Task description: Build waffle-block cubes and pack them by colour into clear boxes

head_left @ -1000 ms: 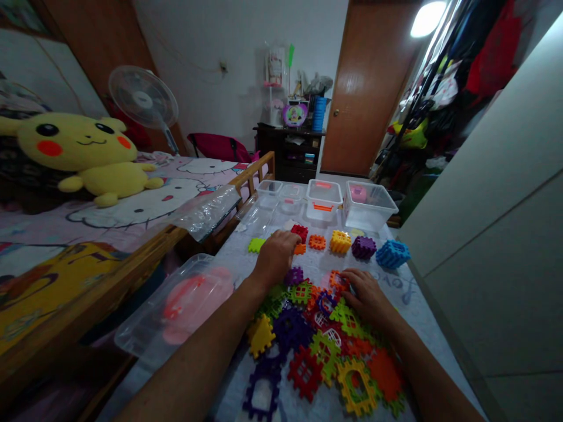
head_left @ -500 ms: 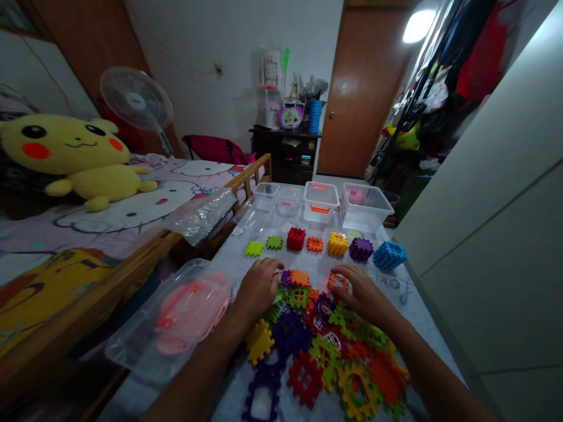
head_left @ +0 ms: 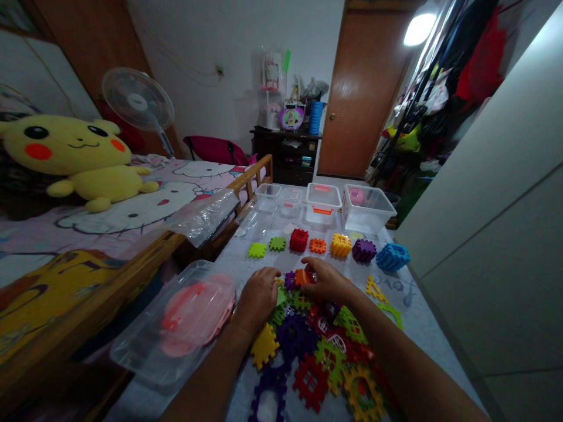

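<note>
Here's the worktop point(head_left: 422, 319), stretching beneath both hands, and out left of the left hand point(head_left: 259, 293) lies a clear plastic lid point(head_left: 141, 351), pink and red shapes showing through it. Beyond the right hand point(head_left: 328, 280) and off to its right, the big clear box point(head_left: 369, 218): something pink point(head_left: 356, 196) shows through its wall, inside or behind, I cannot tell. Straight ahead of that hand, a clear box with orange handles point(head_left: 324, 217); beyond the left hand, a smaller clear tub point(head_left: 268, 200). Between the forearms, a heap of toothed plastic pieces point(head_left: 311, 378) in purple, red, lime and yellow. Ahead of both hands runs a row of blocks, blue stack point(head_left: 393, 256) at its right end. Left hand: fingers curled, beside a green piece point(head_left: 281, 296); whether it grips anything, cannot tell. Right hand: half open, thumb and fingers around an orange block point(head_left: 302, 278), touching it, firmness unclear. That block sits between the hands, just beside a purple piece point(head_left: 290, 280).
</note>
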A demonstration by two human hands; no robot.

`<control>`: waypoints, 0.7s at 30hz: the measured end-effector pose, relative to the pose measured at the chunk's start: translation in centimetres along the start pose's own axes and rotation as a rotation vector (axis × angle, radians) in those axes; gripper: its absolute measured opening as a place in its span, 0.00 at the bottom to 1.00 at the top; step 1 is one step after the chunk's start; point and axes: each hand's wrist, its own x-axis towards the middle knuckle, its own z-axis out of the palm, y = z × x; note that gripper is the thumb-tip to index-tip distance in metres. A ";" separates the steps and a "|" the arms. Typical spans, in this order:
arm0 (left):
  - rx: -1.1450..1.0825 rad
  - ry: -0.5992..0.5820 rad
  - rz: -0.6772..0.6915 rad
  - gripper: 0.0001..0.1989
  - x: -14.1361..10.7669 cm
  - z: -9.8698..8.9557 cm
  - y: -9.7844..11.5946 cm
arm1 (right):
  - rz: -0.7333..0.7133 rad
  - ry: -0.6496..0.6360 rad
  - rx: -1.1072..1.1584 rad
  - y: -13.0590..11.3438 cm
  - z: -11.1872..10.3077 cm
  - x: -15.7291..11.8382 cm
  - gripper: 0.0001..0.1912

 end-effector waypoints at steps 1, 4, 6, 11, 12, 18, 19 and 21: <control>-0.006 -0.001 0.002 0.13 0.0 0.0 0.0 | 0.006 0.029 0.018 0.4 -0.6 -0.2 0.35; -0.029 -0.007 0.009 0.12 0.0 -0.1 0.0 | 0.041 0.171 0.062 2.6 -2.9 -1.4 0.32; -0.038 -0.010 0.007 0.11 0.1 -0.1 0.1 | 0.078 0.239 0.013 4.3 -4.2 -2.4 0.28; -0.051 -0.025 -0.008 0.11 0.1 -0.2 0.3 | 0.132 0.185 -0.185 6.5 -4.1 -4.7 0.21; -0.051 -0.025 -0.006 0.11 0.1 -0.2 0.3 | 0.140 0.157 -0.209 6.5 -3.7 -5.0 0.21; -0.056 -0.014 -0.002 0.10 0.0 -0.3 0.3 | 0.175 0.060 -0.248 5.6 -2.9 -5.5 0.17; -0.059 -0.019 -0.008 0.10 0.1 -0.3 0.3 | 0.170 0.058 -0.248 5.6 -3.0 -5.5 0.18; -0.065 -0.031 -0.017 0.10 0.1 -0.4 0.4 | 0.162 0.052 -0.249 5.6 -3.1 -5.5 0.18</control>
